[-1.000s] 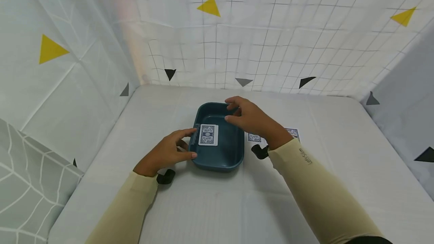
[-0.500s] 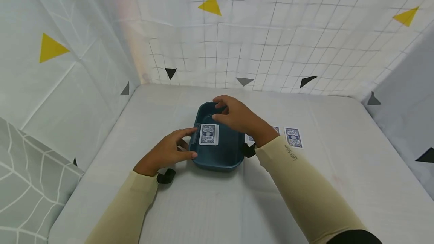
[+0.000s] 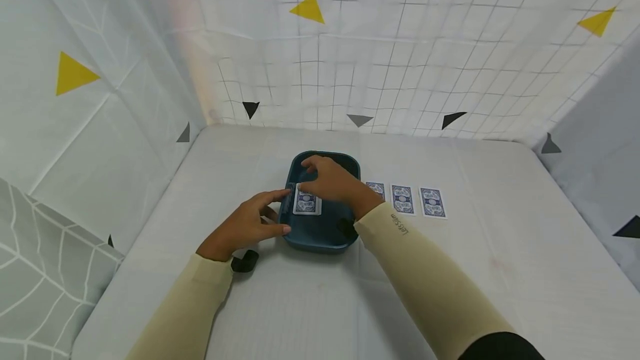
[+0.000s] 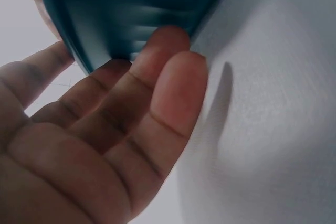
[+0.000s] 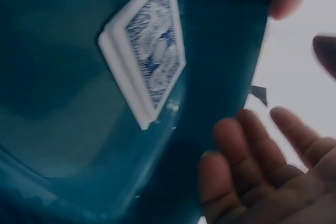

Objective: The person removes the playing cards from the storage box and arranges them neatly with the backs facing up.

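A dark teal tray (image 3: 325,242) stands on the white table. Inside it, near the left wall, lies a small stack of blue-backed playing cards (image 3: 306,204). My left hand (image 3: 246,224) rests against the tray's left side, thumb and forefinger spread along the rim; in the left wrist view its other fingers (image 4: 176,95) lie near the outer wall. My right hand (image 3: 334,183) hovers over the tray with loosely bent fingers, partly covering the stack in the head view. Seen from the right wrist, the fingers (image 5: 231,142) are apart from the cards and hold nothing.
Right of the tray, playing cards lie face down in a row on the table: a near one (image 3: 376,189) partly covered by my wrist, a middle one (image 3: 403,199) and a far one (image 3: 433,203). A white grid-patterned sheet (image 3: 380,54) hangs behind the table.
My right hand has moved left across the tray to the card stack, uncovering more of the cards on the table. The left hand and tray have stayed in place.
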`<state>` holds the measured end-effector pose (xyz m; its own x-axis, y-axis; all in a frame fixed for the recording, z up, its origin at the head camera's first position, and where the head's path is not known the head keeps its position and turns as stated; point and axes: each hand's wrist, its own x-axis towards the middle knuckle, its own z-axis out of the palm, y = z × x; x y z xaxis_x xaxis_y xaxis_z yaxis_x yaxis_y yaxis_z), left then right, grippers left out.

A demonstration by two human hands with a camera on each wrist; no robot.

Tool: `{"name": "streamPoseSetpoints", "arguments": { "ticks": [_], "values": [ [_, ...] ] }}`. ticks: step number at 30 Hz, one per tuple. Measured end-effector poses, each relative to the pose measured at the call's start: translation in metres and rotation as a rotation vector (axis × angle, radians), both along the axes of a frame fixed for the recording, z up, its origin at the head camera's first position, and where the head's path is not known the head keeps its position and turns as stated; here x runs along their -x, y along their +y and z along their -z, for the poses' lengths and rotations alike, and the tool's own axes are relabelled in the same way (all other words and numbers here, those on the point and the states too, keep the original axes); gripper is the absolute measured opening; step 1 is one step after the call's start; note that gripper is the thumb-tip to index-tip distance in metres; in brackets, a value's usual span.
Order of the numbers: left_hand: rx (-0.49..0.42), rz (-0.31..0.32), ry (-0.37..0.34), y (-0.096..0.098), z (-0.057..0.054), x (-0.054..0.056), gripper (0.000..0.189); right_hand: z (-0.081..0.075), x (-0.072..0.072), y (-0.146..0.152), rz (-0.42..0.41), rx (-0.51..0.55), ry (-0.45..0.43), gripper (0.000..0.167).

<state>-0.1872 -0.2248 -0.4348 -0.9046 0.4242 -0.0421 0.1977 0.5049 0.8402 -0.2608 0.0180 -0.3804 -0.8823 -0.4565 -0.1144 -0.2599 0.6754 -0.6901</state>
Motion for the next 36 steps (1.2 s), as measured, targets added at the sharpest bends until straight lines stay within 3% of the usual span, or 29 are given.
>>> {"name": "streamPoseSetpoints", "arguments": {
  "ticks": [5,15,23,36],
  "values": [
    [-0.009,-0.001,0.003,0.001,-0.001,-0.001,0.086,0.008,0.001,0.0,0.005,-0.017,-0.013,0.067],
    [-0.01,0.001,0.005,0.002,-0.001,-0.001,0.086,0.028,0.007,-0.004,0.123,-0.159,-0.061,0.086],
    [-0.006,0.007,0.016,0.002,-0.002,0.0,0.086,0.038,0.008,-0.005,0.096,-0.285,-0.028,0.102],
    [-0.017,0.018,0.034,0.002,0.0,-0.001,0.087,0.038,0.004,-0.007,0.019,-0.369,0.048,0.096]
  ]
}}
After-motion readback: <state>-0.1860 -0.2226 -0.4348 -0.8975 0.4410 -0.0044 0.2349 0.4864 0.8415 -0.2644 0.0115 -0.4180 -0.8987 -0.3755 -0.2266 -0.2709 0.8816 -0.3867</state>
